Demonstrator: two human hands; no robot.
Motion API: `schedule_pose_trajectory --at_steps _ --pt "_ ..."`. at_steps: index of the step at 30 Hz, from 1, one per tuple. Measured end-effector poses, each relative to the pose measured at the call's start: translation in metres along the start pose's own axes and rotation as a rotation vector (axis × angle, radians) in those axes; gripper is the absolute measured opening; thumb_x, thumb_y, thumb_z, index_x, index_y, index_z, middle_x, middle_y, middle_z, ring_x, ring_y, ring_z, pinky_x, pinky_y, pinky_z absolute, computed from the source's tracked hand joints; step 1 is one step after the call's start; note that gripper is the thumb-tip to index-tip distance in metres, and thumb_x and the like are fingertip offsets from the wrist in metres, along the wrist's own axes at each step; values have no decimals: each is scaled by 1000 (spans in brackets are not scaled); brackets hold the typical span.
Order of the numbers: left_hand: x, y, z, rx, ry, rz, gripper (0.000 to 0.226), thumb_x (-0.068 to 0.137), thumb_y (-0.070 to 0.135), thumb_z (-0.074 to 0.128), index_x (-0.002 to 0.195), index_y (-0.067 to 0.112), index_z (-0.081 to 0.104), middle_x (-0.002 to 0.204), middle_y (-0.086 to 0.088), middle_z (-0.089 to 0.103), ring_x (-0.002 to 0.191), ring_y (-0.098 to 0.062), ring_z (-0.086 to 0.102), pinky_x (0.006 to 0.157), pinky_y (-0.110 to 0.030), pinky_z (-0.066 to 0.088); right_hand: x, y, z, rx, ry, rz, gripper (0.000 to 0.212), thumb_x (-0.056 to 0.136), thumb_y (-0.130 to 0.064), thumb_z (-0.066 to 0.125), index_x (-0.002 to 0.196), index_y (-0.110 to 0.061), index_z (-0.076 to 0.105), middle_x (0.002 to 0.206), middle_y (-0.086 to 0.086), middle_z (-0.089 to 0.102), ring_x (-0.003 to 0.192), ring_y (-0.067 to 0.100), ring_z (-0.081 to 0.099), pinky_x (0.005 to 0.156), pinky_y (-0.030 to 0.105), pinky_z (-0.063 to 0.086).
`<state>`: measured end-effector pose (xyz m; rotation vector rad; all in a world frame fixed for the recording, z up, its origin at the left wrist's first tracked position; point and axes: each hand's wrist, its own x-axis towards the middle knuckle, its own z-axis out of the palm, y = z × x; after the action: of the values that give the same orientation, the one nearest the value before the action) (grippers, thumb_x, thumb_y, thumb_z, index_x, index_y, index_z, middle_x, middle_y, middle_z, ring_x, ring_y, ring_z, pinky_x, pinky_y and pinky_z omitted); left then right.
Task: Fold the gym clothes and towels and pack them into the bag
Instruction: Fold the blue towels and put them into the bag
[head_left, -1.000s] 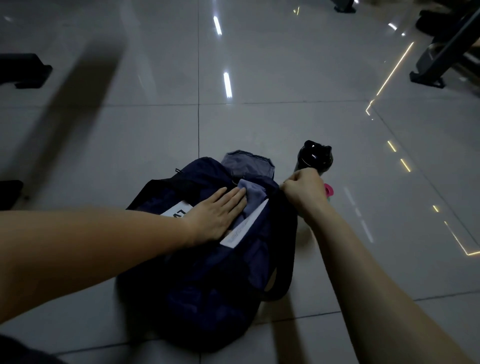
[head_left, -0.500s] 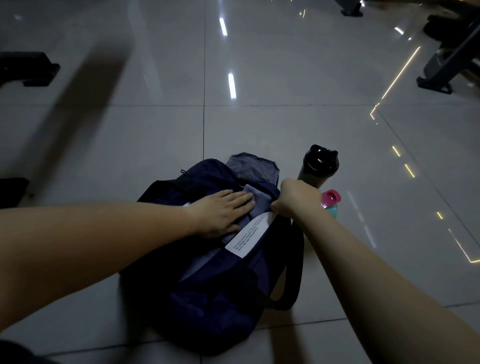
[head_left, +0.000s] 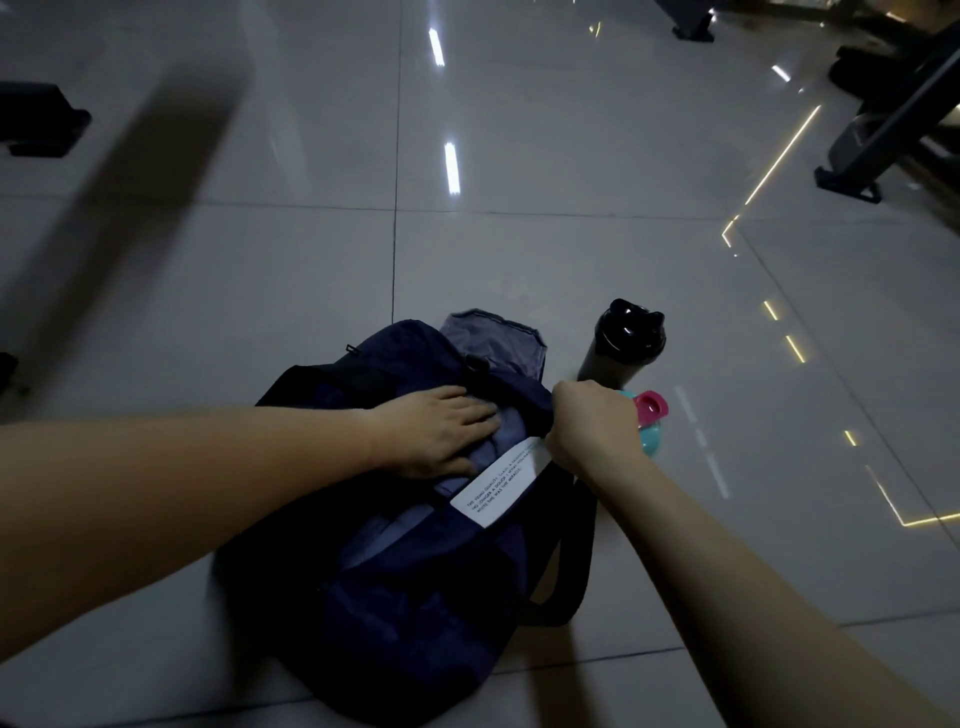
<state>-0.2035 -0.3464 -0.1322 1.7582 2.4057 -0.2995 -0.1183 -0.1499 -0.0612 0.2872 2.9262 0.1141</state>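
My left hand (head_left: 434, 434) lies flat, fingers straight, pressing grey cloth (head_left: 506, 434) inside the bag (head_left: 415, 597); right hand (head_left: 589, 428) grips the bag's rim.

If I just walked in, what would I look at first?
A dark navy bag lies open on the shiny tiled floor, the left hand pressing flat on grey-blue cloth inside it while the right hand grips its far edge. Just right of the bag sit a tall black bottle and a small pink-and-teal bottle. A white label with small print shows at the bag's opening.
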Motion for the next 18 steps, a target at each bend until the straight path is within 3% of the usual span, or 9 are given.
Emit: schedule_pose_trajectory --at_steps 3,5,8,10,12,14,16,18 --pt "-3 -14 -1 155 189 43 53 98 49 35 123 14 66 130 -8 62 117 -28 56 104 -42 40 0 2 5 -21 8 -21 11 88 -9 57 87 -17 49 103 10 66 92 32 65 64 33 37" --pt "-11 -19 -4 204 296 -9 39 87 48 57 104 14 66 109 -7 60 97 -27 53 85 -41 42 -1 4 9 -26 44 -14 9 88 -12 60 95 -15 57 106 9 64 97 30 62 64 34 36" --pt "-24 -21 -11 195 225 -267 52 80 57 63 110 16 53 104 -5 54 92 -25 51 80 -40 39 -8 -4 10 -59 217 -101 24 75 -12 68 99 -13 63 103 10 60 97 33 57 68 36 37" --pt "-30 -20 -13 151 73 -440 57 83 61 58 117 18 45 110 -4 54 98 -25 55 86 -40 39 -16 -16 11 7 267 -335 28 72 -10 66 99 -12 66 103 11 60 97 34 58 76 40 41" --pt "-35 -16 -16 92 -41 -552 51 85 57 58 115 18 46 112 -5 57 101 -26 59 88 -40 39 -32 -31 13 139 94 -593 34 80 -15 59 113 -13 66 114 9 63 108 31 57 90 43 42" --pt "-37 -9 -19 56 -95 -575 32 89 44 58 107 18 53 107 -3 63 96 -25 62 82 -37 39 -50 -43 24 182 -86 -725 41 90 -28 49 127 -16 61 124 6 64 115 27 56 100 45 41" --pt "-37 -2 -22 1 -113 -553 14 92 29 54 95 16 56 100 -2 66 87 -24 63 72 -32 39 -64 -49 42 72 -138 -740 48 101 -46 33 133 -18 56 130 4 60 118 26 54 103 45 39" --pt "-39 1 -27 -105 -12 -563 9 93 23 52 86 17 52 96 -4 66 84 -27 63 66 -32 41 -70 -49 53 -36 -129 -705 64 101 -60 19 136 -18 53 139 5 55 126 27 51 105 47 37"
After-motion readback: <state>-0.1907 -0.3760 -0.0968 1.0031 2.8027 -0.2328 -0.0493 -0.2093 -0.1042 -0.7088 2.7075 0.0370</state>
